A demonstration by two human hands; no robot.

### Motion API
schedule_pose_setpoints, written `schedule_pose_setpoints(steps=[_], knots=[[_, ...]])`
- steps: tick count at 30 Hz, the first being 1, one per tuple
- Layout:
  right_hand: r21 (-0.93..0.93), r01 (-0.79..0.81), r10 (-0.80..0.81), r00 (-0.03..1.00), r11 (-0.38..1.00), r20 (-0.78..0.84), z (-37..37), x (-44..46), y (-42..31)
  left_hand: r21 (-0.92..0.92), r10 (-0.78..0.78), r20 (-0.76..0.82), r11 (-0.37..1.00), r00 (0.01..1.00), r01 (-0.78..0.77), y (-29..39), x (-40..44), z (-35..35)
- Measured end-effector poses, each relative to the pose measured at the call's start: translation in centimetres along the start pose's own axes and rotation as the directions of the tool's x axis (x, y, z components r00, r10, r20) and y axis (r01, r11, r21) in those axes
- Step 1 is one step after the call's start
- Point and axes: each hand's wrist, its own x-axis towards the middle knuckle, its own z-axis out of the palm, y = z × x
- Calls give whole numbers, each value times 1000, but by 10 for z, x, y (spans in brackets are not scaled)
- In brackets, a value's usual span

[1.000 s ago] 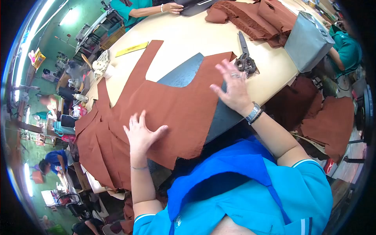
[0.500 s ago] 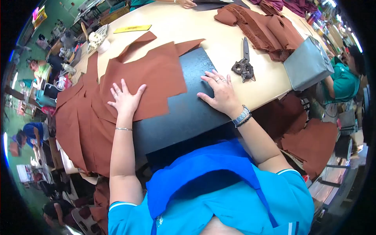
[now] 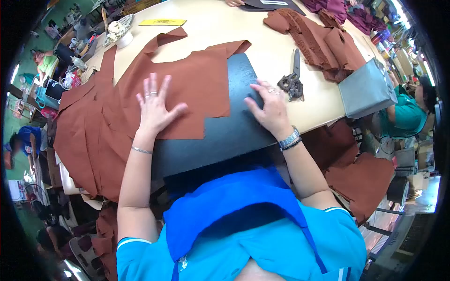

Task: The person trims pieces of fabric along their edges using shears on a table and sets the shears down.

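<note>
Rust-brown fabric [image 3: 197, 89] is spread over the left part of a dark board [image 3: 225, 136], its long pieces trailing off to the left. On this fabric lies my left hand [image 3: 158, 107], palm down with the fingers spread. My right hand [image 3: 269, 110] is at the board's right side, fingers apart and holding nothing; whether it touches the board I cannot tell. Just beyond it, large scissors [image 3: 295, 77] with dark wrapped handles rest on the pale table [image 3: 215, 28].
A grey box-shaped block [image 3: 368, 89] stands at the table's right edge. More brown fabric [image 3: 323, 42] is heaped at the back right. A yellow strip [image 3: 162, 22] and a white pot [image 3: 123, 38] are at the back left. Another person's hand [image 3: 234, 3] shows at the far edge.
My left hand has slid slightly upward and right relative to the brown fabric, fingers still spread. My right hand stays near the board's right edge. The whole view has shifted a little.
</note>
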Motion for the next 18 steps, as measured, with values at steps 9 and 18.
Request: schedule_pose_setpoints(steps=[9,18], knots=[[-228,-390,398,917,892,-11,-36,18,108,-143,107,54,985,993,-99,43,32,27],[-369,-445,554,785,816,278,-53,48,139,-107,-69,103,991,992,80,83,34,28]])
